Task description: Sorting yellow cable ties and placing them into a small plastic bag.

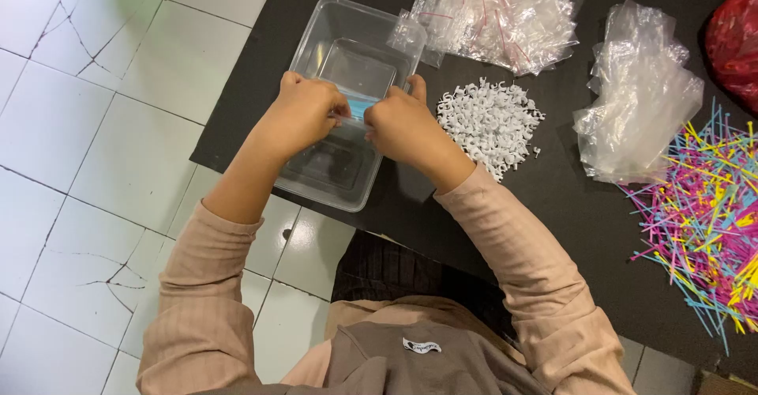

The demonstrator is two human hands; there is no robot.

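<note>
White floor tiles (95, 126), some of them cracked, fill the left of the frame. The black table (568, 205) starts just right of them and runs to the right edge.

My left hand (304, 114) sits left of the frame's centre, over a clear plastic tub (332, 31) that stands on the table's left end. Its fingers are pinched together on the left end of a small blue strip (358, 109). My right hand (403, 122) is just right of it, fingers likewise closed on the strip's other end, thumb pointing up toward the top of the frame. The strip lies between the two hands, above the tub's middle, and the hands almost touch. What exactly the strip is, I cannot tell, since my fingers cover most of it. A small clear bag (407, 31) rests against the tub's upper right rim.

Just right of my right hand a heap of small white plastic clips (489, 118) lies on the table. Above it, at the top centre, is a pile of small clear zip bags (505, 16). Further right lies a crumpled clear plastic bag (636, 95). In the upper right corner a red bag (734, 39) shows in part. Along the right edge, lower down, is a spread of thin coloured sticks (703, 213) in pink, yellow and blue.
</note>
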